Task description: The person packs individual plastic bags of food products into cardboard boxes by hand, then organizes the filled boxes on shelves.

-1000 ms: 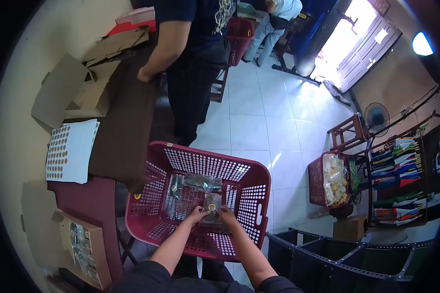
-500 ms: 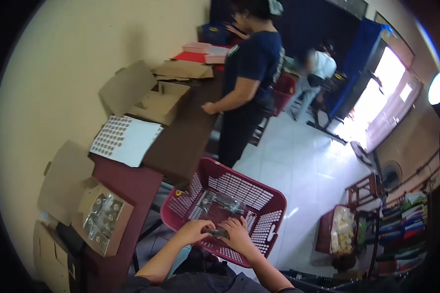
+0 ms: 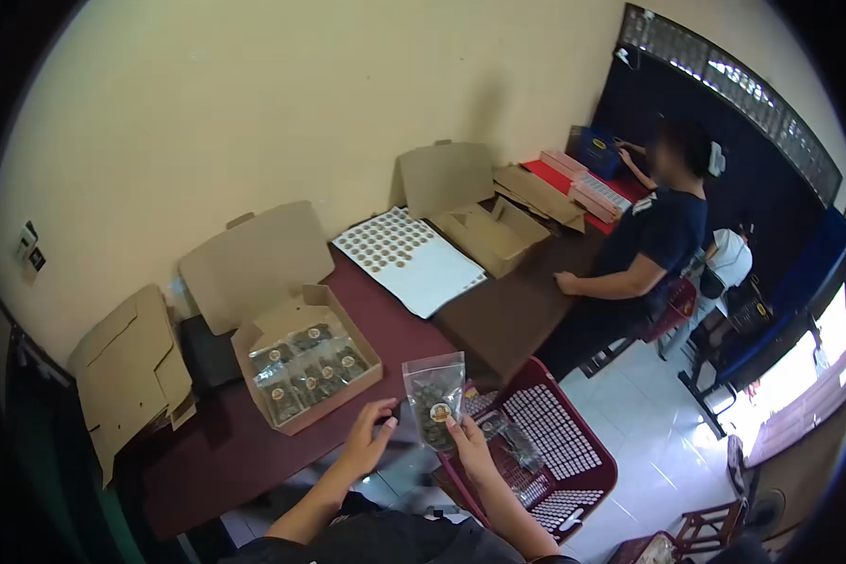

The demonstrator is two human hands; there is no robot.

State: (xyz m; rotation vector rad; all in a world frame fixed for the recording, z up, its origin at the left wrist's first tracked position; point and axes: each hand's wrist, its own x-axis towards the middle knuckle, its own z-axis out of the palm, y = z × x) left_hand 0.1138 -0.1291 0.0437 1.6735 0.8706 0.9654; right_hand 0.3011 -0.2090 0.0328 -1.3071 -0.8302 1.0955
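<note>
My right hand (image 3: 472, 446) grips a clear zip pouch (image 3: 434, 399) by its lower right side. The pouch stands upright, has dark contents and carries a round sticker. To its left, my left hand (image 3: 371, 434) is apart from the pouch, fingers spread, holding nothing. Below the pouch, a maroon perforated basket (image 3: 564, 406) has a few more clear pouches (image 3: 515, 442) at its bottom. On the table to the left, an open cardboard box (image 3: 378, 369) contains several stickered pouches (image 3: 312, 371) laid in rows.
A sheet of round stickers (image 3: 414, 258) lies on the maroon table (image 3: 226, 470). Behind it sits another open cardboard box (image 3: 498, 235). Flattened cardboard (image 3: 127, 362) leans at the left. A co-worker (image 3: 663, 235) stands at the table's far end; another person (image 3: 728, 263) is farther back.
My view has swung left toward the table. The pouch has risen out of the basket in my right hand, and my left hand has let go and moved left.
</note>
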